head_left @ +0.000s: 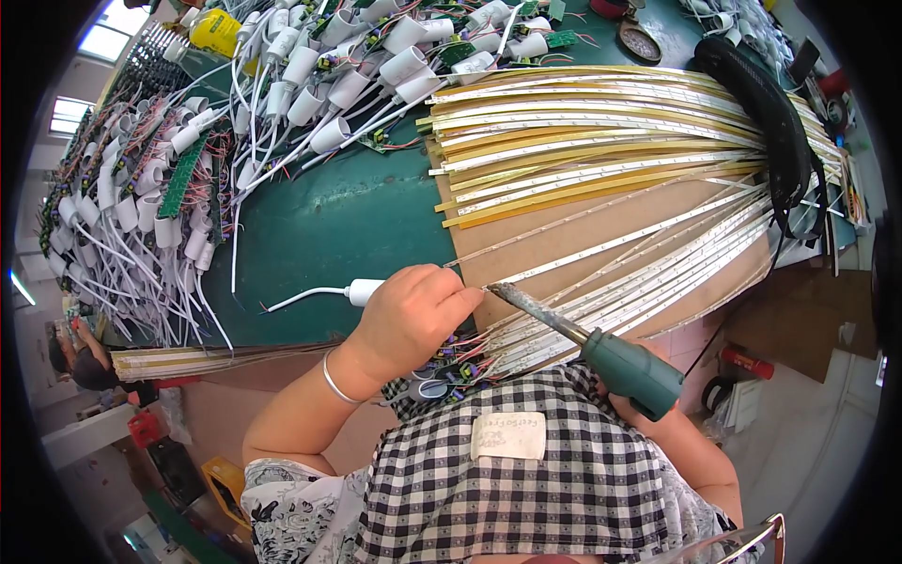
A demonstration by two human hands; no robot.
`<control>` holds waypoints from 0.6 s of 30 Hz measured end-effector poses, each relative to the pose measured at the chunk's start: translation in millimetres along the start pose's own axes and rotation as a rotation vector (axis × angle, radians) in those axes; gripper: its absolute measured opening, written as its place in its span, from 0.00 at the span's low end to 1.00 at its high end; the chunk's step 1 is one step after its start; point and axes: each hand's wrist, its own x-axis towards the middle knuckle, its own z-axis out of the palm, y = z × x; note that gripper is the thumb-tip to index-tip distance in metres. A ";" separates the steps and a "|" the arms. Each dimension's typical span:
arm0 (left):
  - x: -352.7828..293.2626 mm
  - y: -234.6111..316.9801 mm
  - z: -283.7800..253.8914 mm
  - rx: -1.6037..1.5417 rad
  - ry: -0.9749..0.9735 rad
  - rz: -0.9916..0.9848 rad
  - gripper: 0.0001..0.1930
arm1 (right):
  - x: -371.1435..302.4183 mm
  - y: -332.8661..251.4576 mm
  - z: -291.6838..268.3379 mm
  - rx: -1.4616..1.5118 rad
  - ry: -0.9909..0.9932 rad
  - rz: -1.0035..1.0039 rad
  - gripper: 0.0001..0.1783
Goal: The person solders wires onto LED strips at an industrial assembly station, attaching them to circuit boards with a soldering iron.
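Note:
My left hand [413, 315] is closed in a pinch at the end of the thin strips. From under its palm sticks out a white plastic tube [365, 292] with a white cable [305, 298] trailing left; what the fingertips pinch is mostly hidden. My right hand [622, 408] is wrapped around the green handle [634, 374] of a soldering iron [573, 329], which covers most of that hand. The iron's worn tip [498, 289] points up and left, close by the left fingertips. White LED strips [648, 226] fan out beneath and beyond the iron.
Several white tubes with cables and circuit boards pile up at the far side [329, 94] and left [141, 207] of the green table [338, 216]. White and yellow strips [601, 122] lie on a brown board [536, 226] under a black bundle [761, 113]. A round tin [639, 43] stands far back.

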 end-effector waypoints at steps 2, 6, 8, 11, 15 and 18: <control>0.3 0.1 -0.3 -0.002 0.001 -0.004 0.10 | -1.0 1.5 0.3 0.020 0.000 0.078 0.19; -0.3 -0.3 -0.1 -0.006 -0.001 -0.009 0.10 | -1.1 -1.0 1.5 0.003 -0.007 0.089 0.21; -0.7 -0.8 0.5 -0.007 -0.002 -0.009 0.10 | 0.2 -4.0 1.9 0.029 0.004 0.118 0.21; -0.4 -0.4 0.0 -0.002 -0.010 -0.014 0.10 | 8.0 -7.8 -0.8 -0.106 0.005 -0.041 0.22; 0.2 -0.6 0.4 -0.003 -0.003 -0.015 0.09 | 11.2 -10.9 -2.4 -0.184 -0.012 -0.116 0.24; 0.8 -0.7 0.6 0.001 -0.001 -0.012 0.09 | 6.9 -6.9 -1.1 -0.123 -0.010 -0.079 0.24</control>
